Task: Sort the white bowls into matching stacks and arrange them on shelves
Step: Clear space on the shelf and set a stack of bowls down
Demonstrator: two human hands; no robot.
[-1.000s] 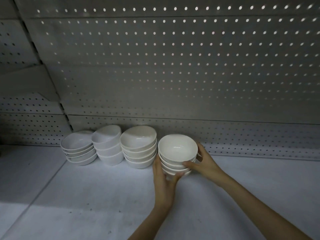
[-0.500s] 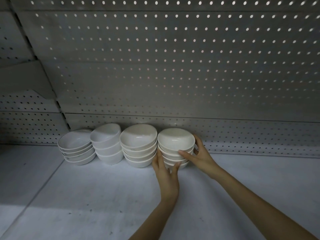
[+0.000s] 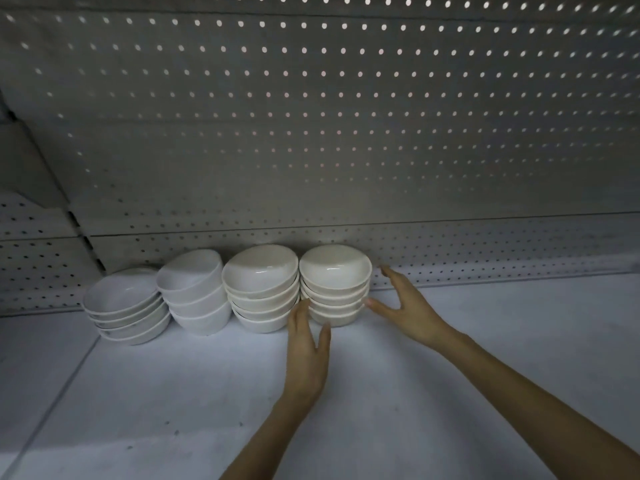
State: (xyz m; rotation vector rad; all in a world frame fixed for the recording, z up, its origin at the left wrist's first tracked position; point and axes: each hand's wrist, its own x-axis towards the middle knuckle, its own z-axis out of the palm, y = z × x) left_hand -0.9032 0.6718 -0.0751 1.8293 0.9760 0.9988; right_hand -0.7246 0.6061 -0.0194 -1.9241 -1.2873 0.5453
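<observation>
1. Where things are: the four-bowl cream stack (image 3: 334,285) sits on the shelf (image 3: 485,323) right at the foot of the pegboard back panel (image 3: 311,133), at the end of a row of four stacks along that panel. Nobody's holding it. The left hand (image 3: 306,344) is flat with its fingers straight, tips at the gap between it and the matching cream stack (image 3: 261,289). The right hand (image 3: 407,306) is spread wide, thumb tip right by the stack's side. I can't tell if it's actually touching.
2. Biggest risk imo is those left fingertips. A sloppy sideways nudge could clip either cream stack. Smooth bowls probably slide on each other, so the upper ones could shift off centre.
3. The two cream stacks look like they're touching. Bump one and the other likely moves too, then on down the row along the panel.
4. The stack of deeper white bowls (image 3: 195,292) further along the panel has its top bowl sitting tilted, so I'd expect that one to slip first. The shallow bowl stack (image 3: 126,306) beyond it looks lower and safer.
5. It's dim in front of that panel, so rims are easy to misjudge.
</observation>
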